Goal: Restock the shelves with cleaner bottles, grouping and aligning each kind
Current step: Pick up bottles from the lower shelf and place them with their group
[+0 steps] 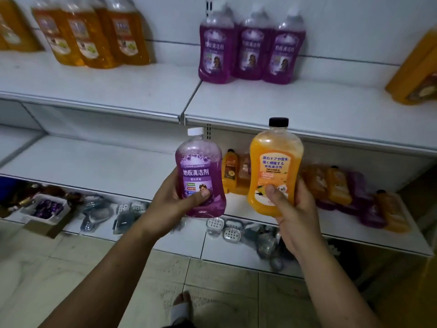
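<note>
My left hand (173,204) grips a purple floor-cleaner bottle (201,171) with a white cap, held upright in front of the shelves. My right hand (292,207) grips an orange cleaner bottle (275,166) with a black cap, also upright, label facing me. On the upper shelf (295,107) three purple bottles (250,53) stand in a row. To their left stand several amber-orange bottles (94,36). On the middle shelf (94,166), right part, orange bottles (335,185) and purple ones (369,216) lie mixed; two small orange bottles (230,170) stand behind my hands.
An orange box (418,74) sits at the upper shelf's right end. The bottom shelf holds soap dishes (224,228), plastic items and a small tray of purple packets (46,208). A tiled floor and my foot (183,306) are below.
</note>
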### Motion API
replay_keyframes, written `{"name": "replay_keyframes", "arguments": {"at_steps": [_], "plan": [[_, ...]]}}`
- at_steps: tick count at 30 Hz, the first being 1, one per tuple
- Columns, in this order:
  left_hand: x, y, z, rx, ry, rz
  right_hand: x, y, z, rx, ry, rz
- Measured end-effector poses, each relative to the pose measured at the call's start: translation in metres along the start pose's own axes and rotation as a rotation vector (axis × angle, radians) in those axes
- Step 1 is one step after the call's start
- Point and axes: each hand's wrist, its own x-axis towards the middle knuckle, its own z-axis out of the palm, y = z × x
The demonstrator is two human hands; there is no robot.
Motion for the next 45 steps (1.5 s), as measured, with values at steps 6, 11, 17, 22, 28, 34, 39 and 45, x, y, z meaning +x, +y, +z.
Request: {"name": "replay_keyframes", "arguments": {"at_steps": [6, 11, 17, 22, 28, 34, 39, 45], "plan": [[0.008, 0.081, 0.015, 0.137, 0.021, 0.184, -0.001, -0.055, -0.008, -0.032, 0.092, -0.111], [0.057, 0.129, 0.019, 0.215, 0.012, 0.326, 0.018, -0.091, -0.015, -0.132, 0.115, -0.174], [0.149, 0.161, 0.017, 0.295, -0.034, 0.419, 0.063, -0.105, -0.007, -0.202, 0.161, -0.221], [0.217, 0.177, 0.023, 0.414, -0.125, 0.472, 0.103, -0.109, 0.005, -0.255, 0.194, -0.237], [0.268, 0.172, 0.039, 0.543, -0.183, 0.506, 0.131, -0.105, 0.009, -0.293, 0.184, -0.243], [0.289, 0.157, 0.053, 0.608, -0.110, 0.518, 0.156, -0.114, 0.004, -0.370, 0.133, -0.261], [0.290, 0.154, 0.055, 0.735, 0.028, 0.500, 0.173, -0.120, 0.000, -0.355, 0.111, -0.265], [0.275, 0.175, 0.060, 1.105, 0.223, 0.675, 0.180, -0.117, -0.008, -0.319, 0.087, -0.246]]}}
